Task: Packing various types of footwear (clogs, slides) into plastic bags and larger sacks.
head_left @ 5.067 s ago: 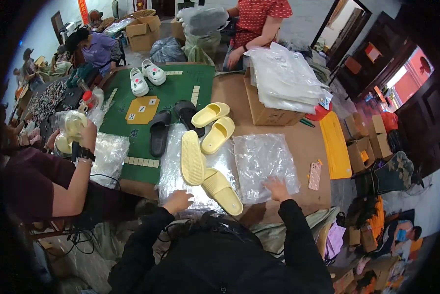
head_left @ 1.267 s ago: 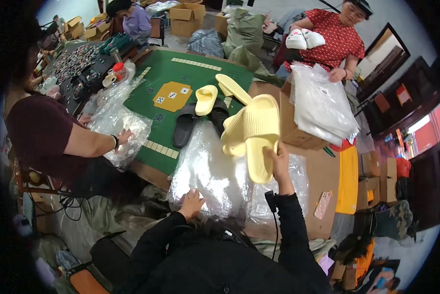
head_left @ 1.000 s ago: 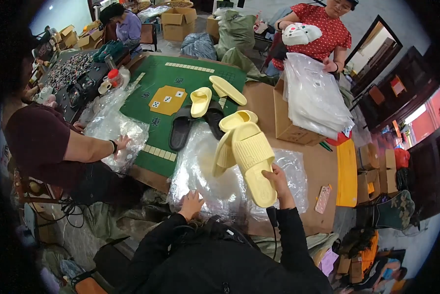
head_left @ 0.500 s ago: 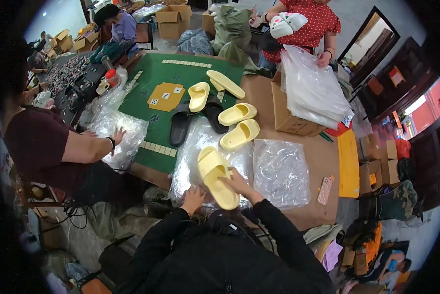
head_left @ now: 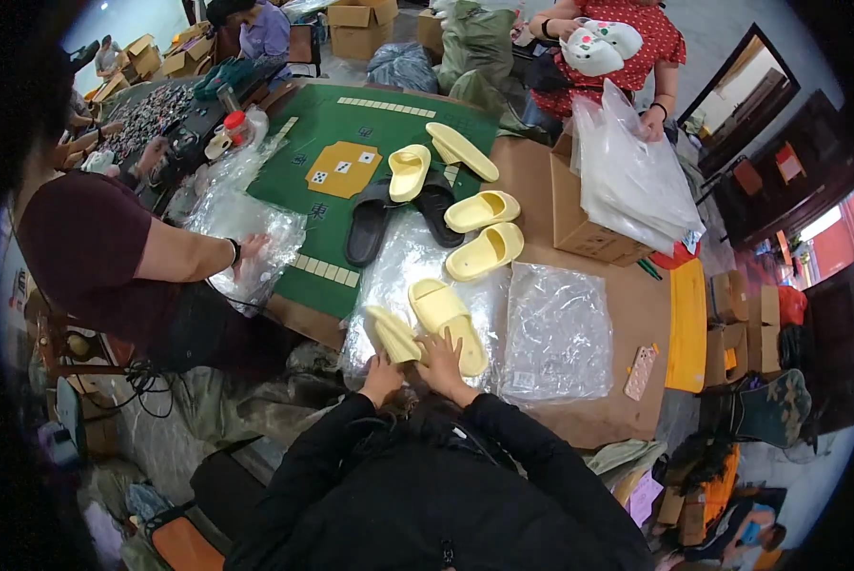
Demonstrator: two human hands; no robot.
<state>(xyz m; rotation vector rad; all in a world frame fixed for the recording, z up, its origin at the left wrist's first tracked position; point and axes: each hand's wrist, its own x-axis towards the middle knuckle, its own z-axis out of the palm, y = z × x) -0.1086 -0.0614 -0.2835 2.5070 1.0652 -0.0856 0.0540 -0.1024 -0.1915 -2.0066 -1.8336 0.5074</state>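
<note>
On the shiny plastic bags in front of me lies a pale yellow slide slipper, toe pointing away. Left of it, a second yellow slipper is tilted on its side, its heel end gripped by my left hand. My right hand rests between the two, fingers spread over the near part of the lying slipper. Farther off are more yellow slippers and a pair of black slippers; one yellow slipper leans on the black pair.
A flat clear bag and a phone in a pink case lie at right. Behind them stands a cardboard box topped with clear bags. A co-worker at left handles plastic film on the green game mat. Another person stands opposite.
The slipper from my right hand now lies on the bags. Another yellow slipper has come up in my left hand, and my hands have moved closer together. The view has shifted slightly.
</note>
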